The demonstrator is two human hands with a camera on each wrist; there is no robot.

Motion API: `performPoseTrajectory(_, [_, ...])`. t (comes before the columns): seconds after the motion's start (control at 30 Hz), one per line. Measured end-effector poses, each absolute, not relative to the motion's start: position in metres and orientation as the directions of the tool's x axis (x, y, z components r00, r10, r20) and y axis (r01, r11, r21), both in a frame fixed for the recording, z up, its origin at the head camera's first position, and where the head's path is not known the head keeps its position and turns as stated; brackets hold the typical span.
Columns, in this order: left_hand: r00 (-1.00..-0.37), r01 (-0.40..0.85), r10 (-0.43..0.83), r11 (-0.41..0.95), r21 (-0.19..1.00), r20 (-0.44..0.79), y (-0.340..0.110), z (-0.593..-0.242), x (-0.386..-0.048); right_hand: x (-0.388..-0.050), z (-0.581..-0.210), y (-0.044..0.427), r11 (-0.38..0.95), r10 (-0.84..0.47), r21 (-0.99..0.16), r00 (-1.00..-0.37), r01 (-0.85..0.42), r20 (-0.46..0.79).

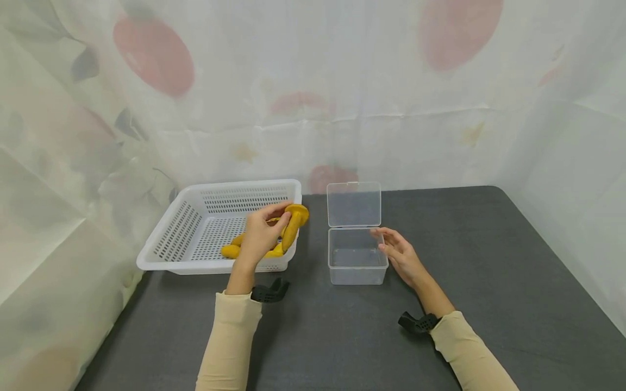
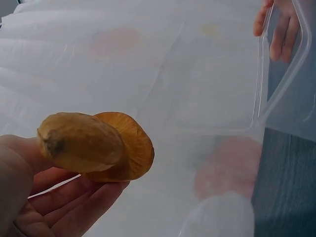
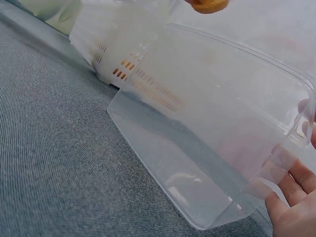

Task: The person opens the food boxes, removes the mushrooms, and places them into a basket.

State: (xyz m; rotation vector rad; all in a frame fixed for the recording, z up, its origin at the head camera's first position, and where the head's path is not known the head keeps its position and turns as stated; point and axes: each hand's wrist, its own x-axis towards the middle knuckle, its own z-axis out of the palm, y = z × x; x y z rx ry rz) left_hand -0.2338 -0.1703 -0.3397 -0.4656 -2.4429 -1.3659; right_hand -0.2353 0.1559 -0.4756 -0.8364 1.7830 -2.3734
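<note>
My left hand (image 1: 261, 233) pinches a yellow mushroom (image 1: 293, 225) by its cap, above the right end of a white plastic basket (image 1: 171, 266). In the left wrist view, the mushroom's stem end (image 2: 74, 140) points toward the camera, with the cap (image 2: 136, 148) behind it. Several similar yellow mushrooms (image 1: 230, 251) lie in the basket, partly hidden by the hand. Standing to the right is a clear plastic box (image 1: 357, 276), its hinged lid (image 1: 354, 203) raised at the back. My right hand (image 1: 401, 256) holds this box at its right wall, fingers at the rim.
A dark grey tabletop (image 1: 313, 336) lies under the basket and box. Behind it hangs a pale printed curtain (image 1: 313, 70), with another patterned sheet (image 1: 44, 217) along the left. Each wrist wears a black camera mount (image 1: 270, 291).
</note>
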Motion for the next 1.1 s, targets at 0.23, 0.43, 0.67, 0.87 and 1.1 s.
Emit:
performPoseTrajectory(0.23, [-0.910, 0.381, 0.070, 0.524, 0.762, 0.408, -0.190, -0.344, -0.237, -0.235, -0.475, 0.156, -0.345, -0.367, -0.900, -0.844, -0.267, 0.391])
performPoseTrajectory(0.43, [-0.919, 0.318, 0.002, 0.594, 0.739, 0.395, -0.210, -0.349, -0.241, -0.235, -0.476, 0.156, -0.342, -0.368, -0.900, -0.843, -0.270, 0.392])
performPoseTrajectory(0.67, [-0.920, 0.269, -0.058, 0.625, 0.733, 0.387, -0.230, -0.353, -0.241, -0.235, -0.476, 0.156, -0.340, -0.372, -0.900, -0.840, -0.272, 0.395])
performPoseTrajectory(0.87, [-0.908, 0.258, -0.087, 0.657, 0.709, 0.411, -0.245, -0.357, -0.240, -0.235, -0.476, 0.157, -0.335, -0.375, -0.902, -0.839, -0.272, 0.393])
performPoseTrajectory(1.1, [-0.908, 0.199, -0.141, 0.684, 0.702, 0.395, -0.265, -0.360, -0.238, -0.234, -0.478, 0.157, -0.344, -0.373, -0.899, -0.840, -0.270, 0.395])
